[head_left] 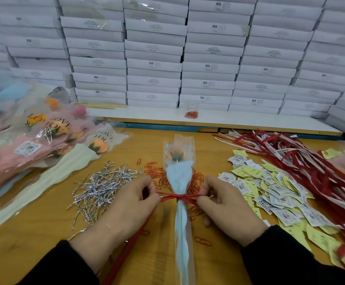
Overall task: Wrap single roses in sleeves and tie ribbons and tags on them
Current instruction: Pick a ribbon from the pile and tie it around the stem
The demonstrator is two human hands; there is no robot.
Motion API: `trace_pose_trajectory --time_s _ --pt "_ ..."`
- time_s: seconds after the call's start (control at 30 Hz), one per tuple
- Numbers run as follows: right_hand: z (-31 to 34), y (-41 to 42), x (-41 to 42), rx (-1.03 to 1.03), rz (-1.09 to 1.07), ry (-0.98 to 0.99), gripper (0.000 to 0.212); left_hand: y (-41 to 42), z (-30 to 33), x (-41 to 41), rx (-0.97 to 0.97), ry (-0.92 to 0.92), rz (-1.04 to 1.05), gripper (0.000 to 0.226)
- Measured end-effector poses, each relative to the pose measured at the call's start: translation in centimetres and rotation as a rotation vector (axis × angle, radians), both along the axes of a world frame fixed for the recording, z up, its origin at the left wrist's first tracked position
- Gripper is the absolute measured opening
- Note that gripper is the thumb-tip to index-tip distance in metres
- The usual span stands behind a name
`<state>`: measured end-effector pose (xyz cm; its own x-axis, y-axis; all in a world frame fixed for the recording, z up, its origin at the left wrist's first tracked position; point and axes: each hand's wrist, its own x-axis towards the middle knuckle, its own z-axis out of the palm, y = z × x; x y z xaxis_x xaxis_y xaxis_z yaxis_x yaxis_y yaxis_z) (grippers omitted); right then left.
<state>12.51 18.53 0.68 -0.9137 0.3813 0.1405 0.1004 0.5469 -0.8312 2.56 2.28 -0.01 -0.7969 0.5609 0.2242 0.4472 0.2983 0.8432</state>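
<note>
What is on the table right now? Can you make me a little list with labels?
flower: orange rose in a clear and blue sleeve
ribbon: red ribbon wrapped round the sleeve
left hand: pinches one ribbon end
right hand: pinches the other end
left side: silver twist ties, finished roses
right side: tags, red ribbons

light: bright, even | shadows: soft, faint | edges: wide-angle bending | blur: slight at corners

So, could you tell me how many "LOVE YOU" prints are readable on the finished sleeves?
3: one far left in the pile, one beside it, one nearest the table centre. Others may be hidden.
</note>
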Motion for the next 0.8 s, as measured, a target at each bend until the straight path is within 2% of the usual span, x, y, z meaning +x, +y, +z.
trace_pose_trajectory --time_s 0.37,0.8 --pt "0.6 1.3 0.3 -0.016 0.06 -0.047 0.014 -0.8 0.5 -0.4 -0.104 0.133 0.085 0.019" --pt "1.4 1.5 0.5 -0.05 0.092 -0.147 0.019 -0.9 0.5 -0.6 -0.141 0.125 0.083 0.019"
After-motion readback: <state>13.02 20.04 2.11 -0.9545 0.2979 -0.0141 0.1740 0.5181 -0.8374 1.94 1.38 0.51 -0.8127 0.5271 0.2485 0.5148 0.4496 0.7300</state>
